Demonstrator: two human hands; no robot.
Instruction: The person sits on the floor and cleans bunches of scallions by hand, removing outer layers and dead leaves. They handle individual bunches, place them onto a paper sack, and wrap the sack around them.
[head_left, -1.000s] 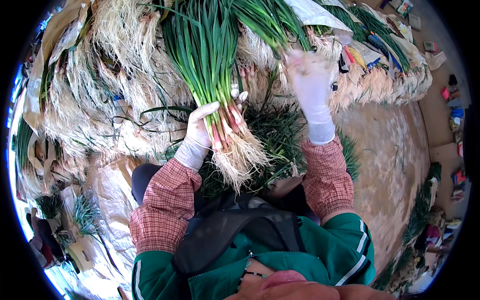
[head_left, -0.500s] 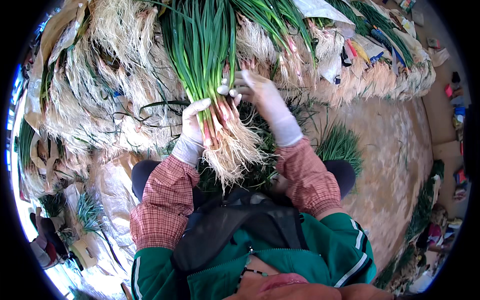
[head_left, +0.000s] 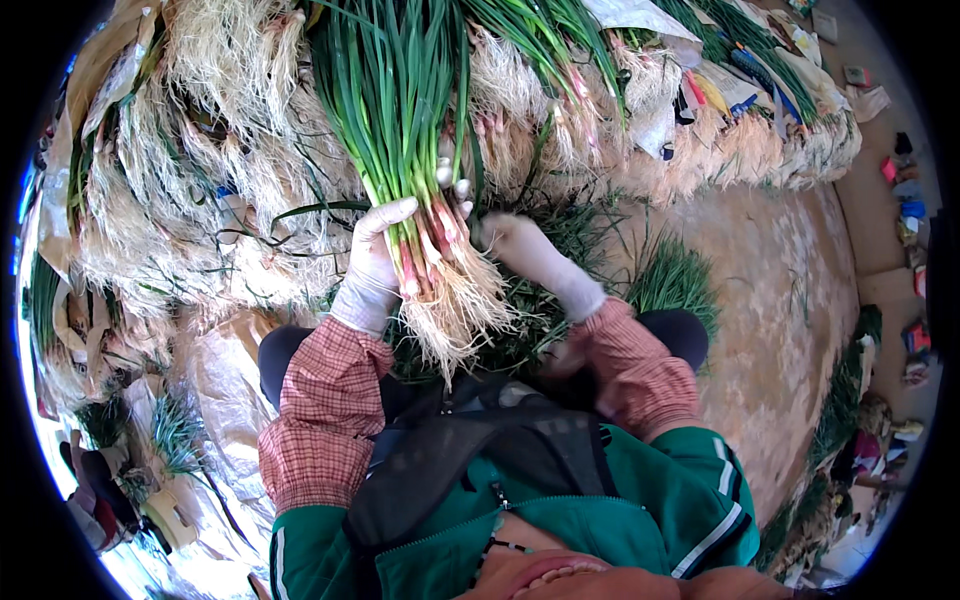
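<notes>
My left hand (head_left: pixel 375 250), in a whitish glove, is wrapped round a thick bunch of green garlic (head_left: pixel 400 130). Its thumb lies across the front, and its fingertips show on the right side. The long green leaves point away from me; the pinkish stem bases and pale roots hang toward my lap. Just right of the bunch, my right hand (head_left: pixel 520 250), gloved too, is closed and apart from the stems. Its fingers are curled and slightly blurred, and whatever they may hold is hidden.
Heaped green garlic (head_left: pixel 210 200) with pale roots facing me spans the far side. Loose green leaves (head_left: pixel 675 285) lie on the ground by my right knee. Plastic sheeting (head_left: pixel 235 375) is at the left. Colourful tools (head_left: pixel 710 95) rest on the far right heap.
My right hand has come away from the stems, moving down toward me, and its fingers have curled in. The left hand keeps its hold on the bunch, which has barely shifted.
</notes>
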